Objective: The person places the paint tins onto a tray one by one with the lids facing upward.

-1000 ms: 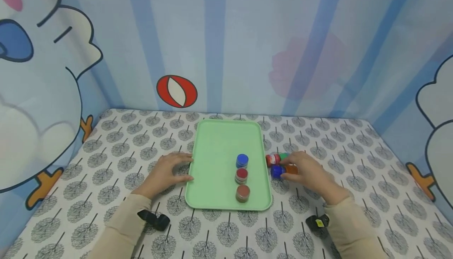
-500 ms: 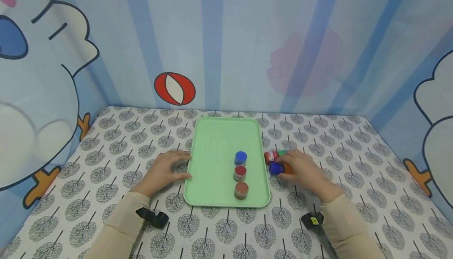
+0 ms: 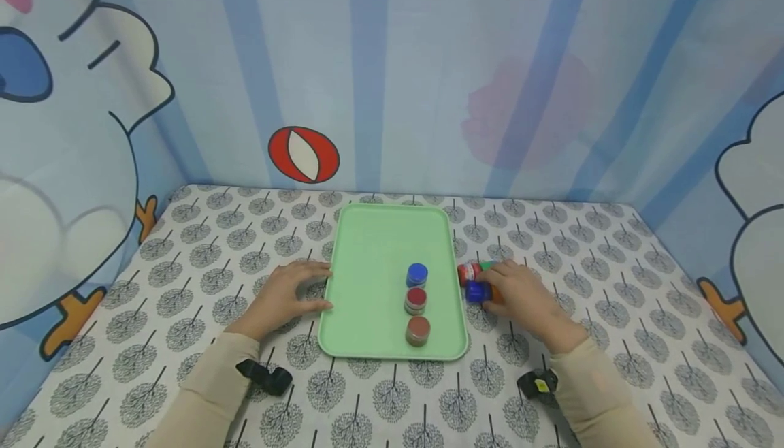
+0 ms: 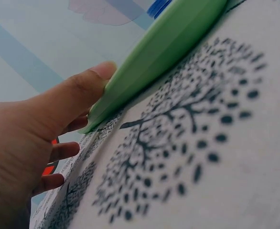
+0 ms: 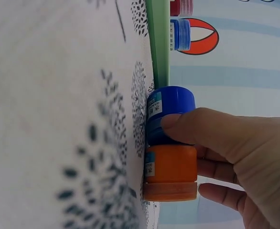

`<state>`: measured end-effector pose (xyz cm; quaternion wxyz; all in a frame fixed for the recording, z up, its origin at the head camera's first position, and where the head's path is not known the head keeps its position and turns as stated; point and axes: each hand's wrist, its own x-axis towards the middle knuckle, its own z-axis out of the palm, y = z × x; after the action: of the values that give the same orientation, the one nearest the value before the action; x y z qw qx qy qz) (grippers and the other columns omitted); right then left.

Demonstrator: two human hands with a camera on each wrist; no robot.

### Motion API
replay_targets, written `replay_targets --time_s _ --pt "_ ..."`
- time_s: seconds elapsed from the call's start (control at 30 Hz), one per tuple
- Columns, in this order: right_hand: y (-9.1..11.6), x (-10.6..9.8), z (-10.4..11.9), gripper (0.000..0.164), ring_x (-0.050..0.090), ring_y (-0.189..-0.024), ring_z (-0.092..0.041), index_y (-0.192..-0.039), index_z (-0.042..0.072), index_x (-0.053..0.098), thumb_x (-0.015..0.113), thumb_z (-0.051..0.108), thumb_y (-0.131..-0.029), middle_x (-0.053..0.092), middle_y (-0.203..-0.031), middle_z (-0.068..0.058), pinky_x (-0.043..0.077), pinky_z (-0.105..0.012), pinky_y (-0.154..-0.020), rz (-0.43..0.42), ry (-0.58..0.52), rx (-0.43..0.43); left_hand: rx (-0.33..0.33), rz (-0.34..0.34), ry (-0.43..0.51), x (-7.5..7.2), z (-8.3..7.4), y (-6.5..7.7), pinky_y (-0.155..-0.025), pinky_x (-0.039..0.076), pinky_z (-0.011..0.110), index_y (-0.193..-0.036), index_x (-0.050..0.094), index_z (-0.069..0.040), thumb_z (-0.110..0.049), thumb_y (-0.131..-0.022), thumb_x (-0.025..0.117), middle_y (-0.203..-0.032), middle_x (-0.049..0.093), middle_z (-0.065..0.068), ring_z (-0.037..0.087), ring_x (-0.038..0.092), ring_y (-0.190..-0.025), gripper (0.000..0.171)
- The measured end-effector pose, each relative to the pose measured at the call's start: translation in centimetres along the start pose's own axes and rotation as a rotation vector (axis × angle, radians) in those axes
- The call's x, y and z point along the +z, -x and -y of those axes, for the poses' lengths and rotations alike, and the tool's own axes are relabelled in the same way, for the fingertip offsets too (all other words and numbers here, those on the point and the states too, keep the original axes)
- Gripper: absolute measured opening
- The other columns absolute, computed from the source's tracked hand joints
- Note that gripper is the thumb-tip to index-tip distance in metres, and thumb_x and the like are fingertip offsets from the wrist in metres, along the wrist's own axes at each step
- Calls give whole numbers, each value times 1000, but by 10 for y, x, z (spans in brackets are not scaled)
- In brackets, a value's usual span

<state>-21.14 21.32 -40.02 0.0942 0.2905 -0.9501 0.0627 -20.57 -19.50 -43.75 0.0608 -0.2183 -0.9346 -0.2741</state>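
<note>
The left hand rests at the left edge of the green tray, thumb and fingertips spread along its rim. In the left wrist view its thumb touches the tray's outer wall. My right hand holds a blue paint jar that lies on its side by the tray's right edge. Its thumb presses the jar's side; the fingers behind are partly hidden. End to end with that jar lies an orange jar. A red jar and a green jar lie just beyond, partly covered by the hand.
Upright on the tray's right half stand a blue-lidded jar, a dark red-lidded jar and a brown-lidded jar, in a row. A tree-patterned cloth covers the table. A printed curtain hangs behind.
My right hand has slid slightly left, closing in on the blue jar and covering more of the orange and green ones. The left hand stays at the tray's edge.
</note>
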Motion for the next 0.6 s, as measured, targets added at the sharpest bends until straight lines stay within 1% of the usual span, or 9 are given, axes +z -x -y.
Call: replay_targets --time_s 0.17,0.3,0.47,0.6 --pt "1 -1 1 37 62 -100 -27 -107 8 69 82 18 -74 69 -106 -8 52 -49 -90 0 5 13 3 2 -15 2 1 0 -109 34 61 -126 63 -15 -41 -74 79 -138 58 5 32 49 -130 60" --pt "2 -2 2 36 62 -101 -27 -107 8 69 81 18 -75 69 -106 -8 52 -49 -91 -6 4 14 8 -1 -14 3 2 0 -108 34 61 -126 63 -15 -41 -74 79 -138 58 5 33 50 -130 61" --pt "2 -2 2 36 62 -99 -27 -106 5 69 81 18 -74 68 -104 -9 53 -46 -90 -26 -2 4 16 -9 -13 2 1 0 -108 34 61 -125 64 -14 -41 -74 79 -137 59 5 33 50 -130 60" --pt "1 -4 2 36 63 -95 -25 -107 3 68 79 18 -76 67 -103 -9 55 -42 -86 -37 -28 6 15 -13 -15 1 1 0 -108 35 61 -125 64 -14 -41 -73 79 -137 59 5 33 50 -130 60"
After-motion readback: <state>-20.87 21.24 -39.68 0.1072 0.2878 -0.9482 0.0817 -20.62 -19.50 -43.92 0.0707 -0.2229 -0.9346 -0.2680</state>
